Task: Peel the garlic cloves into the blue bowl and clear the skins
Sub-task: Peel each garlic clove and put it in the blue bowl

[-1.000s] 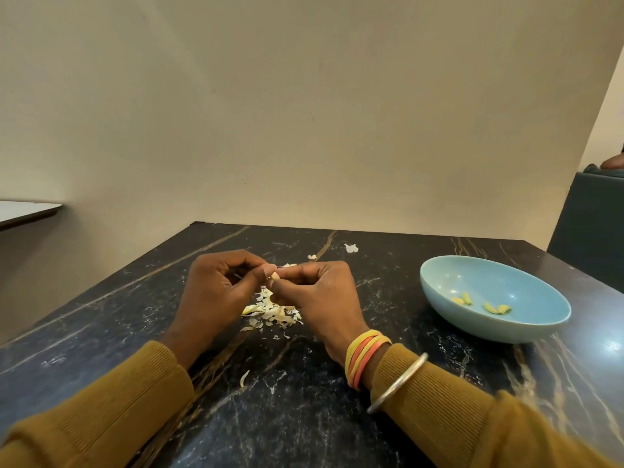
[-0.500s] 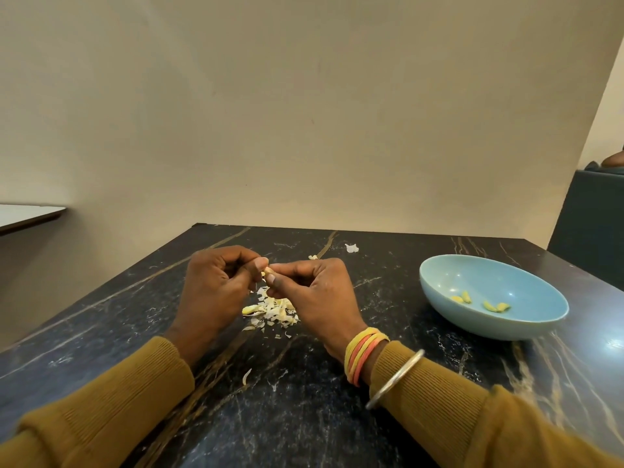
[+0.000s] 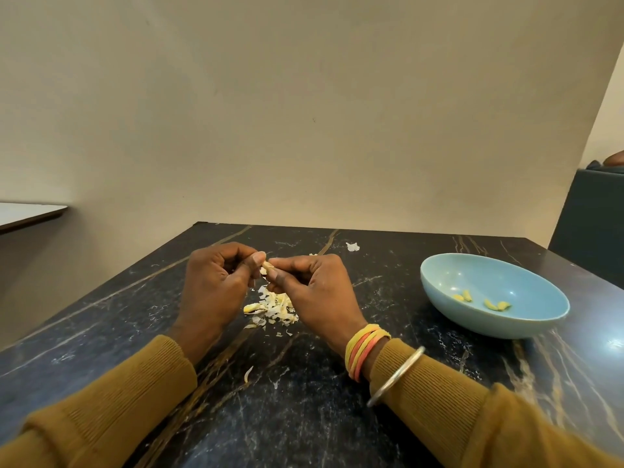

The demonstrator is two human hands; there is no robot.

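Big black marble-look table w/ gold and white veins [image 3: 337, 417] fills most of the shot, plain beige wall behind it. On the right side of it sits the shallow light-blue bowl [image 3: 472, 282], well apart from the hands, w/ about four little yellowish peeled garlic cloves [image 3: 467, 296] lying in the bottom.

Both arms are in mustard ribbed sleeves [image 3: 111, 410]. The left hand [image 3: 212, 288] and right hand [image 3: 317, 292] meet around the middle of the table, fingers curled in on both. Each one has its thumb and forefinger pinching the same small pale garlic clove [image 3: 267, 265], tip to tip, held up just above the table. Can't tell how much skin is on it tbh, too small.

Right under the hands there's a heap of papery white-yellow skins [image 3: 273, 307]. One stray white flake [image 3: 353, 246] lies near the far edge, and a curled sliver of skin [image 3: 248, 373] is closer in, between the forearms.

So imo this is mid-peel on one clove, task maybe partway given the few in the bowl. Next move prob needs the nails to strip off whatever skin is left and let it fall on the heap. Then the right hand carries the bare clove across to the bowl, since it's on that side. Skins incl. the strays aren't cleared yet.
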